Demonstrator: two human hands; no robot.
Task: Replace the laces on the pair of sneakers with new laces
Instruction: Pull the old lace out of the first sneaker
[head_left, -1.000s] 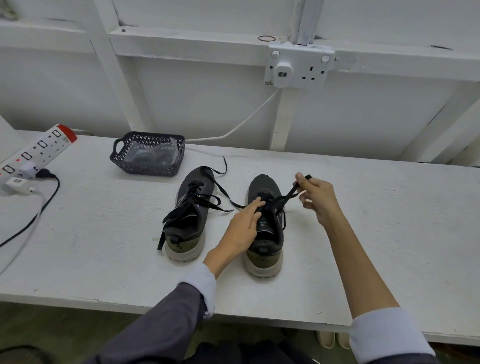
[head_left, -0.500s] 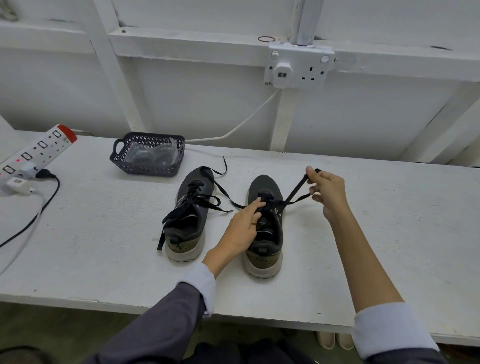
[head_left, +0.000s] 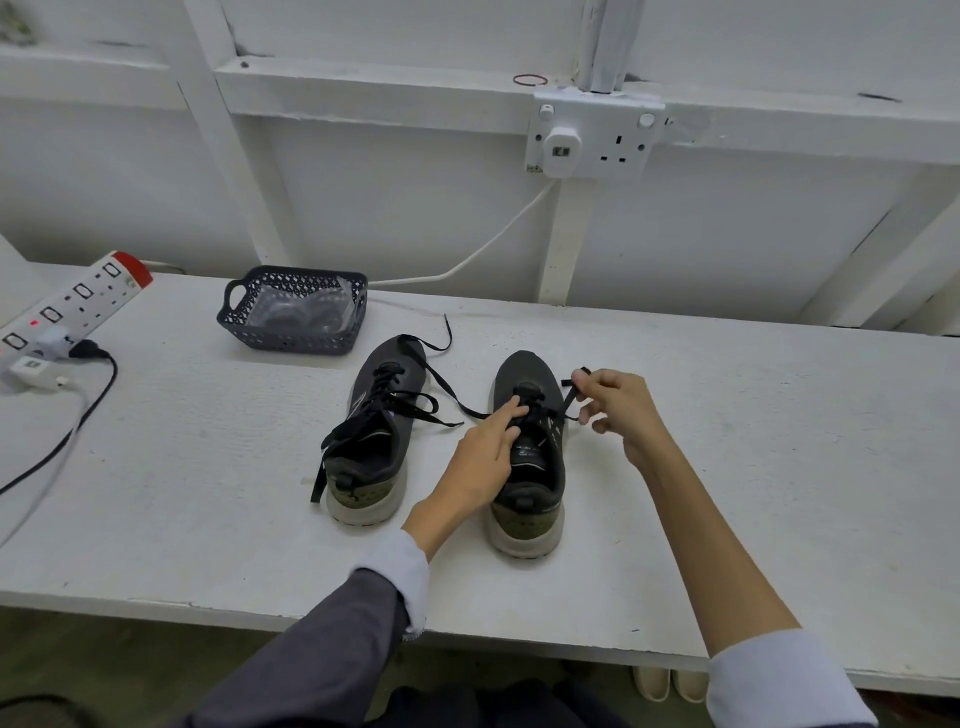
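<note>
Two hands work the black lace (head_left: 570, 397) of a sneaker (head_left: 540, 467) on a white surface (head_left: 753, 467).
Fingers of the right hand (head_left: 621, 408) pinch the lace's free end; it slants from them to the eyelets under the straight, pressing fingers of the left hand (head_left: 480, 460). The sneaker lies beneath both, toe pointing away. The right hand is nearer, so the pull looks its to make.

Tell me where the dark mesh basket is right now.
In the head view, the basket stands at the back left of the table, just behind the left sneaker and right of the power strip.
</note>
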